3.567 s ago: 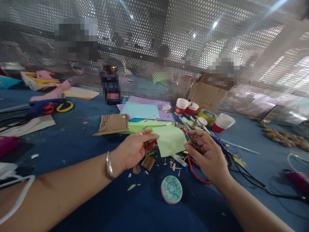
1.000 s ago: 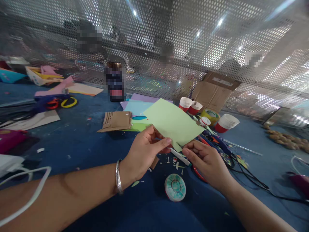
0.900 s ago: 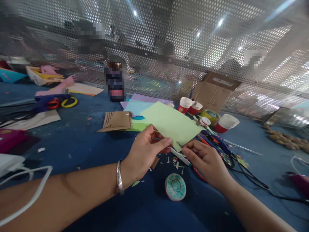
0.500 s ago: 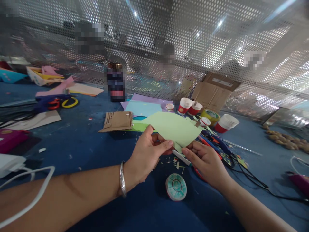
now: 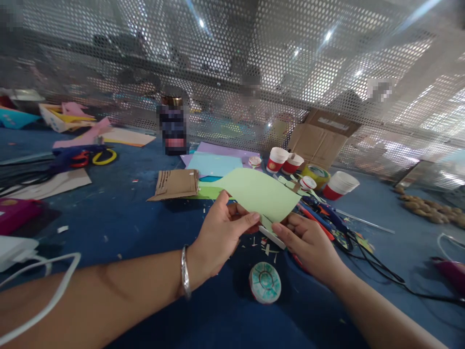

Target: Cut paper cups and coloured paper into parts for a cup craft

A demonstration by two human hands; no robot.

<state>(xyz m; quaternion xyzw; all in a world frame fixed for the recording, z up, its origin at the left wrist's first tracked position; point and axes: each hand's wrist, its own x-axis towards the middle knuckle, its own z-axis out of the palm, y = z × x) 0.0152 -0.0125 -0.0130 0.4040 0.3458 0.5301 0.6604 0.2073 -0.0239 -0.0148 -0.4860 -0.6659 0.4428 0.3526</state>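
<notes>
A pale green sheet of paper (image 5: pixel 261 191) is held above the table between both hands, its near edge narrowing to a small cut tab. My left hand (image 5: pixel 225 225) pinches the left part of that edge, thumb on top and fingers underneath. On the right, my right hand (image 5: pixel 305 240) grips the tab between thumb and fingers. Just below the hands lies a round disc (image 5: pixel 265 282) painted teal and white, like a cut cup bottom. A white strip (image 5: pixel 271 237) and small paper scraps (image 5: pixel 268 250) show under the paper.
Cardboard pieces (image 5: pixel 177 183) and coloured sheets (image 5: pixel 214 165) lie beyond. Paper cups (image 5: pixel 341 184), a tape roll (image 5: pixel 315 175) and a glue gun (image 5: pixel 336 218) with its black cord are at right. Yellow-handled scissors (image 5: pixel 104 156) lie left. A perforated metal screen (image 5: pixel 218 72) stands behind.
The paper's right side has shifted slightly left and tilted, and the tab at its near edge shows a little more. Both hands keep their hold and have barely moved.
</notes>
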